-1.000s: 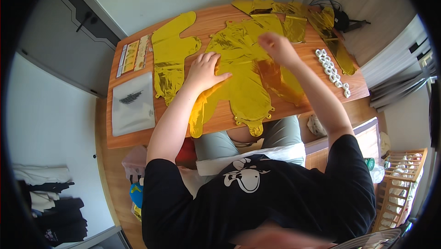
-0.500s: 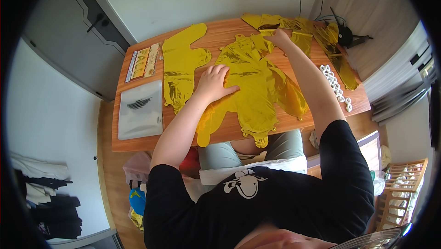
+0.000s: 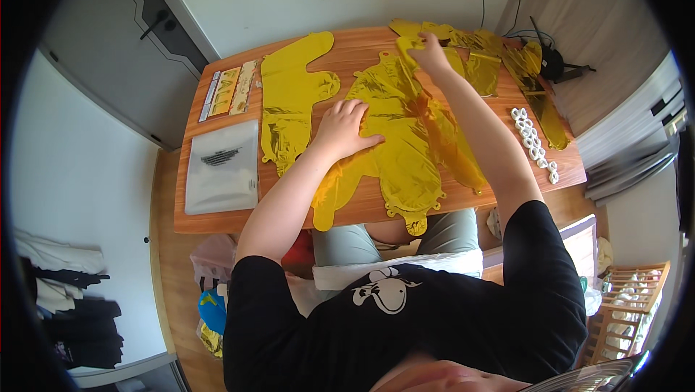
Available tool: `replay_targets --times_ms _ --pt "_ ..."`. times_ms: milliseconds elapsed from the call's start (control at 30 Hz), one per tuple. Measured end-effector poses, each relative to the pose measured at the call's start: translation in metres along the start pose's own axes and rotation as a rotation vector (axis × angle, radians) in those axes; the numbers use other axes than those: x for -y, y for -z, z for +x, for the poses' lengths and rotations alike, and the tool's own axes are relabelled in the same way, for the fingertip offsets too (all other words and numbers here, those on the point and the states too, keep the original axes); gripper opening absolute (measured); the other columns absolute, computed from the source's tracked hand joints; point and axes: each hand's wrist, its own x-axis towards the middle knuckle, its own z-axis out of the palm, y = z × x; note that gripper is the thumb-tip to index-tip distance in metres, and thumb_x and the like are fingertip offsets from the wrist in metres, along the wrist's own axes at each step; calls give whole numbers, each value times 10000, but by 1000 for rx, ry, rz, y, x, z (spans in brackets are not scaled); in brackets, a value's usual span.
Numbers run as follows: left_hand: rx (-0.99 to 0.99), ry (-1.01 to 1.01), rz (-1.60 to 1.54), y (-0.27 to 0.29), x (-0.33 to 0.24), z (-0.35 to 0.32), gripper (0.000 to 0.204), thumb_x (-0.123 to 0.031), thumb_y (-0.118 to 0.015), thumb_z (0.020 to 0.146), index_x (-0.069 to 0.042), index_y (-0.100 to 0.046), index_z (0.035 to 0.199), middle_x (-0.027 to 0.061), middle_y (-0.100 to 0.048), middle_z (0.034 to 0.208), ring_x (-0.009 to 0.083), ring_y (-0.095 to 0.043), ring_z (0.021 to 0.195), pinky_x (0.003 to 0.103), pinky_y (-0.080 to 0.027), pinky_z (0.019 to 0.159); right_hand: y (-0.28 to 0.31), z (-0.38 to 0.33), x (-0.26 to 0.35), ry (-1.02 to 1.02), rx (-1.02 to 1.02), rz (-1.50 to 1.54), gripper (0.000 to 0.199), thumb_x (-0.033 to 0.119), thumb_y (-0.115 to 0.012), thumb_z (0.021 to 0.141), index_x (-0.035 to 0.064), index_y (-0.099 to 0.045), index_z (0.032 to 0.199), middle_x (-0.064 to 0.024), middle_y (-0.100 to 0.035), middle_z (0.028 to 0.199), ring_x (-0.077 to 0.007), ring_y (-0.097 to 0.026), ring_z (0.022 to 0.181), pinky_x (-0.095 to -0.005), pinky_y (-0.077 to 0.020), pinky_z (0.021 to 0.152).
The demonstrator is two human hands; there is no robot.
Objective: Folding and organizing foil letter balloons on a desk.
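- The right hand [image 3: 432, 50] is being stretched further to the far edge of the wooden table [image 3: 362, 207] vs. a sec ago — the fingers are closed on the top tab of the gold foil balloon [image 3: 405, 138].
- The left hand [image 3: 346, 125] is being kept flat on the balloon's left side, fingers spread & released, nothing gripped, approx. the same spot as before.
- The balloon is lying deflated across the table middle, its lower end hanging over the near edge.
- Judgement: the foil is being pulled straight — the flattening seems to be progressing.
- A second flat gold balloon [image 3: 293, 99] is lying just left; white rings [image 3: 532, 142] are lying to the right.
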Motion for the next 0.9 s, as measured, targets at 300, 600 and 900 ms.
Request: replay_targets --times_ms 300,600,900 --pt "-13 -11 -10 -4 1 0 969 -727 -697 820 -12 -529 1452 128 -522 1478 342 -468 1371 473 -388 1159 -55 -11 7 65 378 183 724 311 -694 982 10 -350 1544 -194 -623 1375 -291 -644 1178 -414 -514 987" --pt "2 -21 -27 -2 -4 6 925 -682 -723 825 -37 -514 1455 130 -505 1492 343 -456 1380 446 -377 1177 0 17 -50 661 69 -393 302 172 -661 949 60 -700 1226 -169 -703 1198 -359 -656 1105 -428 -527 942" --pt "-4 -10 -17 -4 1 2 924 -685 -721 830 -43 -509 1459 132 -502 1499 339 -457 1382 460 -377 1175 -20 0 -37 540 205 -381 292 221 -633 983 78 -694 1229 -165 -725 1109 -362 -671 1041 -430 -527 901"
